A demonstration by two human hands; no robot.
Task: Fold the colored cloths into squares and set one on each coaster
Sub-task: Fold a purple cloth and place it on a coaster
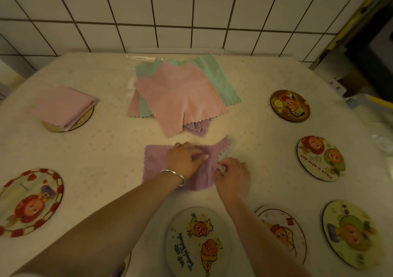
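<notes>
I am folding a purple cloth [157, 166] on the table [106, 140]. It lies flat right in front of me, in the middle, just below the pile of cloths [180, 98].

My left hand [184, 159] lies on top of the purple cloth. It is mostly flat, with the fingers a bit curled, and it presses the cloth down so it does not slide. I do not think it is gripping anything. My right hand [232, 175] is at the right edge of the cloth. Its fingers are bent and close together, and they pinch the wavy edge there. It is a bit blurry, so I cannot tell how much cloth it has.

The cloth looks soft, thin and very light. It will flop and bend any way I pull it. It will not stay stiff, so I think I must hold it by a corner or an edge and press each fold flat. It cannot break, but it can bunch up or slip on the smooth table.

One pink folded cloth [63, 106] already sits on a coaster [85, 117] at the far left. The other coasters I can see are bare, like the one near my arms [197, 242] and the one on the right [321, 158]. The pile holds pink and green cloths and one more purple one, so I think there is a lot left to do.
</notes>
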